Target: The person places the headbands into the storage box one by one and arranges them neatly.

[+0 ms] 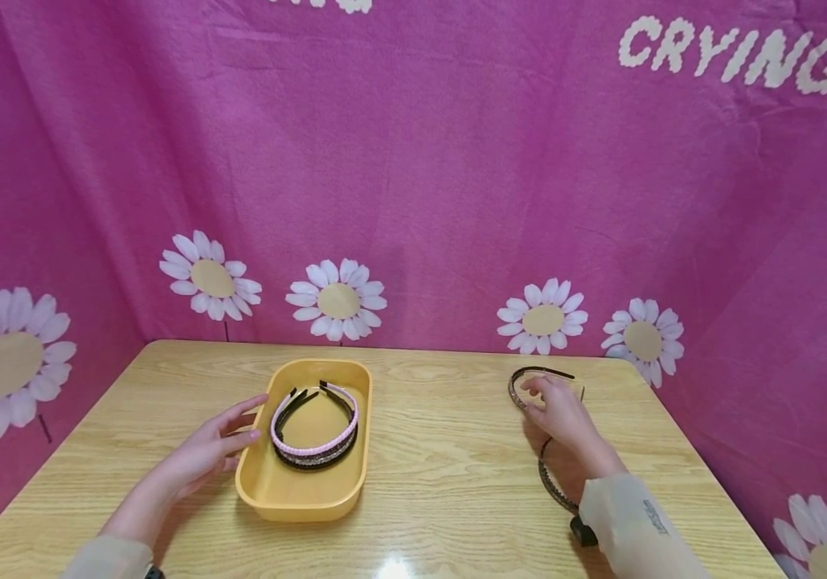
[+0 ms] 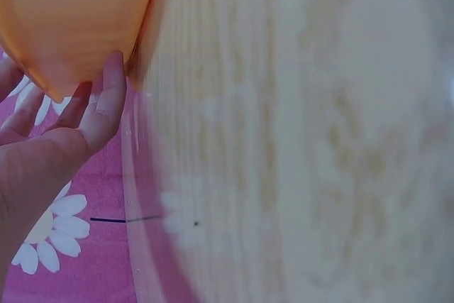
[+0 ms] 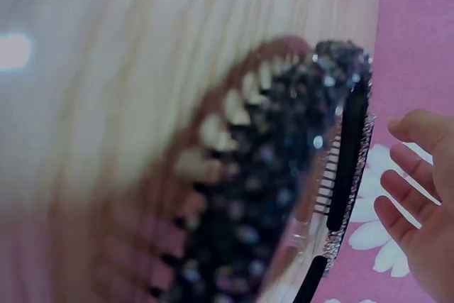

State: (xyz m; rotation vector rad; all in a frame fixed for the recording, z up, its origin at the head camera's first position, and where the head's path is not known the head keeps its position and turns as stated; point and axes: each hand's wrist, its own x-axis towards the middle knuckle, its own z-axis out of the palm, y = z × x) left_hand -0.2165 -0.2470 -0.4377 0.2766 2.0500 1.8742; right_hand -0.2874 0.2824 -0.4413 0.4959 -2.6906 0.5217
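A yellow tray (image 1: 300,513) stands at the left of the table. Inside it lie a pink headband (image 1: 305,452) and several dark ones (image 1: 312,464), stacked together. My left hand (image 1: 203,454) rests its loosely straight fingers against the tray's left side; the left wrist view has the fingertips (image 2: 113,69) along its outer wall. On the right, my right hand (image 1: 563,414) is over two dark sparkly headbands, a far one (image 1: 515,392) and a near one (image 1: 552,485) partly hidden by the wrist. In the right wrist view, relaxed fingers (image 3: 401,189) stand beside the beaded headband (image 3: 262,196), apart from it.
The wooden table (image 1: 442,450) runs back to a pink cloth (image 1: 442,201) printed with white daisies and lettering, which also covers both sides. Between the tray and the right-hand headbands lies bare tabletop.
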